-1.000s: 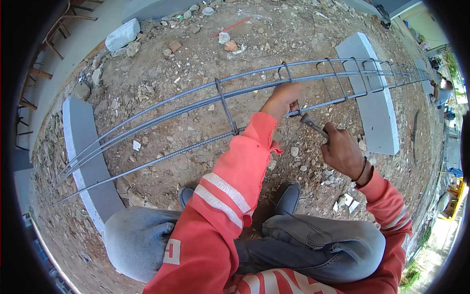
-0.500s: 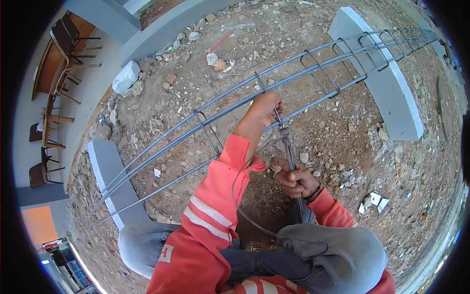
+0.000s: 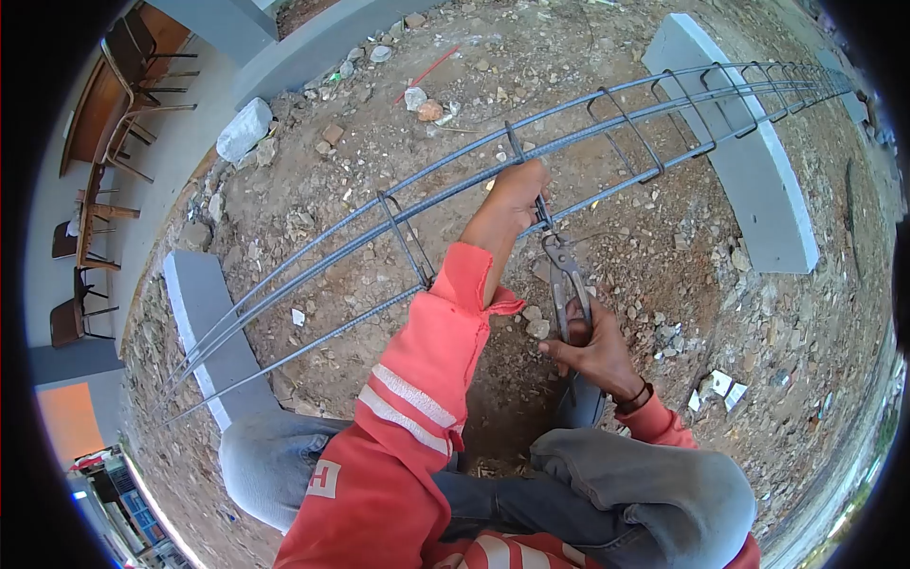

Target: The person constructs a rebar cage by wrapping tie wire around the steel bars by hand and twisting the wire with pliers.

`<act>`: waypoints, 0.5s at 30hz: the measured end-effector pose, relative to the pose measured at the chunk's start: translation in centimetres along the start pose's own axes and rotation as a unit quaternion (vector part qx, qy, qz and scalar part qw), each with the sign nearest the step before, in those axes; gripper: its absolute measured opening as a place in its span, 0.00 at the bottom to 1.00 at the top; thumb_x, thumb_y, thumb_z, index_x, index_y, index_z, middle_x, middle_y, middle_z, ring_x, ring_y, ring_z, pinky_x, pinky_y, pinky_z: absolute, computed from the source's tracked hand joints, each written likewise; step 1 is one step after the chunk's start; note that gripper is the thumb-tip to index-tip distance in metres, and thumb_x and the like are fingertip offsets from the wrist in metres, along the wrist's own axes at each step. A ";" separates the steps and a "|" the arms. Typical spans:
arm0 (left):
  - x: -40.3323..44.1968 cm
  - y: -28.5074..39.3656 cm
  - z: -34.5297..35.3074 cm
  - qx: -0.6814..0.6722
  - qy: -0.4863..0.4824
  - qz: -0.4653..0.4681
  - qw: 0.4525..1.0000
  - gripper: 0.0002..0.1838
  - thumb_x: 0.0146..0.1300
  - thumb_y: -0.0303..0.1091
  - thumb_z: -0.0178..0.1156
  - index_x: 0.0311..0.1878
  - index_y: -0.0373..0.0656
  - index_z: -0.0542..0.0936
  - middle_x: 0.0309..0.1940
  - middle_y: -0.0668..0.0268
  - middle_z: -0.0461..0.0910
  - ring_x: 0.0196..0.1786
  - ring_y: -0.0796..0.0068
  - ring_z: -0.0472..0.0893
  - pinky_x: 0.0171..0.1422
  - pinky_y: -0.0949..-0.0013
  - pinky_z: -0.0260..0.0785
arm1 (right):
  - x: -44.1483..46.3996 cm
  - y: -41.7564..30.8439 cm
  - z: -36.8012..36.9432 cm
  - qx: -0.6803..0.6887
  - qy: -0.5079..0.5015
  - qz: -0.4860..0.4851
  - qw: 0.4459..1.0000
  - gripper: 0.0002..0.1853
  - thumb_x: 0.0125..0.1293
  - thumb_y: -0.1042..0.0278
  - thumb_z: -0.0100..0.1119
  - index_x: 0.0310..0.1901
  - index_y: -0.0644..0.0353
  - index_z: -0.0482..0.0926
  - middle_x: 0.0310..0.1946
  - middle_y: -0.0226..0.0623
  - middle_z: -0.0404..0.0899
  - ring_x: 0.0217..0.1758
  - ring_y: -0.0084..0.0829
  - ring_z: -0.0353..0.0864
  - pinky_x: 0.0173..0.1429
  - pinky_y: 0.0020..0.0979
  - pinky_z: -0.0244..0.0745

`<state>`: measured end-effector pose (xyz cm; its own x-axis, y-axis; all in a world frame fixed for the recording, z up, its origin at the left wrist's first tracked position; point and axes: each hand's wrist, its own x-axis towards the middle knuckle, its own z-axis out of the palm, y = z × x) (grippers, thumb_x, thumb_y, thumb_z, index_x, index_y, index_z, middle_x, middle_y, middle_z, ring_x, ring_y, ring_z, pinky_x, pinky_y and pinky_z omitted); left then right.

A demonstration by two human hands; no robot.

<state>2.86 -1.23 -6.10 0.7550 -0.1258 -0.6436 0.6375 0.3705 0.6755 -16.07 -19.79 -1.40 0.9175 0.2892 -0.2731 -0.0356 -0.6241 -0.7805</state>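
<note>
A long cage of steel bars (image 3: 455, 190) with square stirrups crosses the view from lower left to upper right. My left hand (image 3: 519, 194) is closed round a stirrup (image 3: 513, 142) at the middle of the cage. Just below the cage, my right hand (image 3: 595, 349) grips the handles of metal pliers (image 3: 563, 270). The pliers' jaws point up and meet the near bar beside my left hand; exactly what they bite is too small to tell. Another stirrup (image 3: 406, 242) stands to the left on the bars.
Two grey concrete blocks support the cage, one at left (image 3: 213, 313) and one at right (image 3: 739, 152). Stony ground (image 3: 360, 133) lies beneath. A white rock (image 3: 244, 130) and chairs (image 3: 128, 104) are at upper left. My bent knees (image 3: 645, 465) are close below.
The pliers have swung from upright to slightly tilted, and their handles are now spread apart. My right hand has moved a little right and up. My left hand stays at the stirrup.
</note>
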 end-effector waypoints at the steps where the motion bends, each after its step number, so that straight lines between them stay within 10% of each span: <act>1: 0.0 -0.1 0.2 0.008 0.010 0.002 1.000 0.06 0.53 0.23 0.55 0.34 0.45 0.71 0.24 0.68 0.68 0.26 0.73 0.70 0.32 0.58 0.66 | -0.2 0.9 0.0 0.397 -0.154 0.071 0.902 0.17 0.65 0.69 0.66 0.49 0.60 0.68 0.22 0.31 0.71 0.15 0.30 0.71 0.21 0.35 0.70; 2: -0.2 0.0 0.4 0.017 0.021 0.005 1.000 0.05 0.53 0.25 0.56 0.32 0.45 0.72 0.23 0.67 0.68 0.26 0.72 0.70 0.32 0.59 0.65 | -0.2 1.0 -0.2 0.717 -0.276 0.134 0.626 0.19 0.64 0.70 0.67 0.49 0.59 0.67 0.21 0.26 0.68 0.15 0.24 0.69 0.20 0.31 0.69; 3: -0.6 -0.1 0.5 0.009 0.023 0.007 1.000 0.05 0.53 0.25 0.56 0.32 0.45 0.72 0.23 0.67 0.68 0.26 0.72 0.70 0.32 0.59 0.65 | -0.3 1.0 -0.5 0.712 -0.279 0.139 0.629 0.19 0.64 0.70 0.67 0.49 0.59 0.67 0.21 0.26 0.68 0.15 0.24 0.69 0.20 0.31 0.69; 8: -0.1 -0.2 0.8 0.033 0.013 0.054 0.998 0.02 0.54 0.28 0.56 0.28 0.44 0.72 0.23 0.66 0.68 0.25 0.71 0.68 0.28 0.60 0.59 | 0.1 0.8 -1.5 0.450 -0.193 0.144 0.860 0.17 0.65 0.73 0.55 0.55 0.61 0.69 0.23 0.34 0.73 0.20 0.33 0.75 0.27 0.34 0.75; 10: 0.6 -0.5 1.1 0.026 0.028 0.062 0.997 0.05 0.56 0.30 0.56 0.27 0.41 0.73 0.22 0.64 0.70 0.22 0.70 0.68 0.24 0.60 0.57 | -0.3 0.0 -2.4 -0.022 -0.016 0.023 0.999 0.19 0.64 0.76 0.51 0.57 0.66 0.71 0.30 0.52 0.79 0.25 0.52 0.78 0.34 0.44 0.76; 15: -0.2 -0.5 1.7 0.022 0.060 0.087 0.994 0.09 0.57 0.32 0.55 0.25 0.37 0.75 0.20 0.61 0.72 0.17 0.69 0.68 0.19 0.60 0.53 | -0.4 -3.4 -4.4 -0.151 0.086 -0.122 0.977 0.17 0.66 0.74 0.53 0.54 0.73 0.74 0.27 0.60 0.78 0.37 0.64 0.79 0.48 0.57 0.71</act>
<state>2.61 -2.96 -5.73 0.8328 0.0487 -0.5515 0.5063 0.3362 0.7941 -14.57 -20.97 3.80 0.9382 0.3455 0.0188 0.2866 -0.7458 -0.6014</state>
